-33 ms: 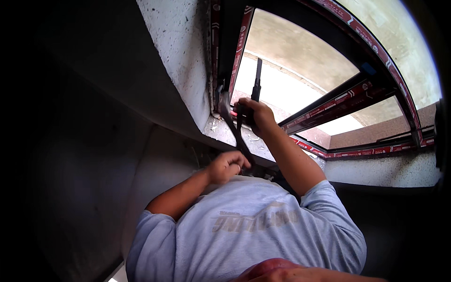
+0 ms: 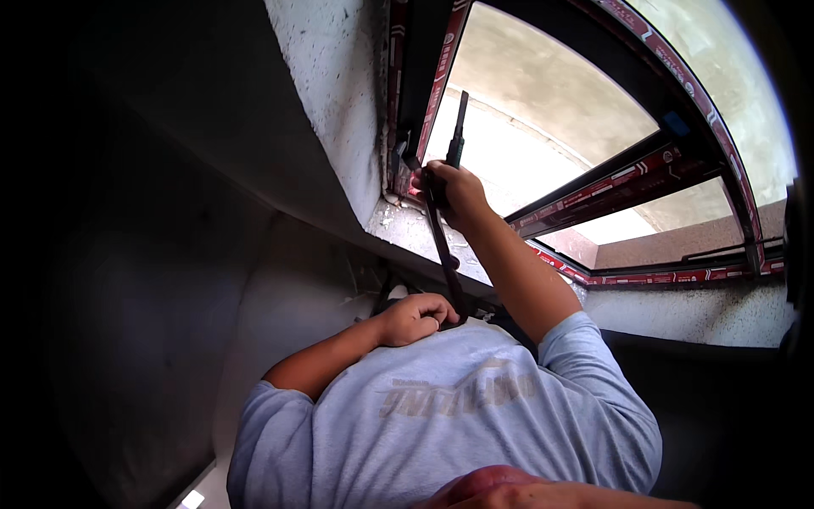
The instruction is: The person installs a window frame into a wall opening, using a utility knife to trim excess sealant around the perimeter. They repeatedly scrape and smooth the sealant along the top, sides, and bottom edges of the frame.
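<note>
Right hand point(image 2: 454, 188) up at window frame point(image 2: 441, 76) corner, fingers wrapped round dark strip point(image 2: 441, 242). Left hand point(image 2: 415, 318) below, fist closed on strip's lower end, near chest.

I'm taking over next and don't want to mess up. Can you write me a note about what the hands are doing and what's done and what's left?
Left hand: fisted at the lower end of the long dark bar, close to the chest.
Right hand: gripping the bar's upper part at the lower left corner of the window frame; a thin dark rod sticks up above it.
Done: cannot tell; red-patterned tape covers the frame.
Left: the bar is in both hands at that corner, not set down.
</note>
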`<state>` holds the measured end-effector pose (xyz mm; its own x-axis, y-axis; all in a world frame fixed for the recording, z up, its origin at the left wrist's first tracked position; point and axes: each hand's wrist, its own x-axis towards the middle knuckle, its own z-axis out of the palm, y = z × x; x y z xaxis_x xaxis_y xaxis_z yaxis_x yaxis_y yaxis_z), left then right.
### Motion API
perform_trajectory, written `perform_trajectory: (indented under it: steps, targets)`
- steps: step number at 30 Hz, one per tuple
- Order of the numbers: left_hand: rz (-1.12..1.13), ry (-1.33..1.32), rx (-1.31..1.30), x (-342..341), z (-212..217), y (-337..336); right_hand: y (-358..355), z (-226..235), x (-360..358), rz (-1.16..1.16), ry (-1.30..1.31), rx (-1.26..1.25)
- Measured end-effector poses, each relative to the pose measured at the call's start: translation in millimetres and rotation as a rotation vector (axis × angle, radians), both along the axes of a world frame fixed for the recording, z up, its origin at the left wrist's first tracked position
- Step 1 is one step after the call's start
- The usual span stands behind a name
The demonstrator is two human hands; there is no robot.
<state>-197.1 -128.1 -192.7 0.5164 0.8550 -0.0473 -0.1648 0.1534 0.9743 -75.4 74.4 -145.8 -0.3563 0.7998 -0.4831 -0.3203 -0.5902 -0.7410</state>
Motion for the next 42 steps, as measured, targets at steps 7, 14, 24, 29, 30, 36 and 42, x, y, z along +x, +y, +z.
perform_trajectory:
  steps: [7,14,24,29,30,36,42]
  targets:
    - [0.643,0.232,0.313,6.0,-42.2,-3.9,-38.6,-103.6,22.2,0.355,-0.196,0.109]
    - [0.698,0.170,0.333,52.3,-100.5,3.2,-121.9,-109.3,99.8,0.306,0.165,-0.175]
    - [0.894,0.608,-0.068,116.5,-141.3,34.9,-168.8,-137.9,160.9,0.218,-0.266,0.118]
    - [0.617,1.070,-0.044,42.5,-190.4,-5.6,-161.4,-151.7,215.6,0.104,-0.213,0.091]
    - [0.560,1.201,-0.102,25.6,-190.6,-28.7,-162.7,-155.3,228.2,0.095,-0.240,0.093]
    - [0.467,1.469,-0.460,-119.7,-307.1,-285.0,-185.2,-184.7,284.1,-0.003,-0.334,0.031]
    - [0.125,1.715,-0.833,-139.0,-215.7,-309.7,-184.9,-192.7,299.8,-0.011,-0.369,0.041]
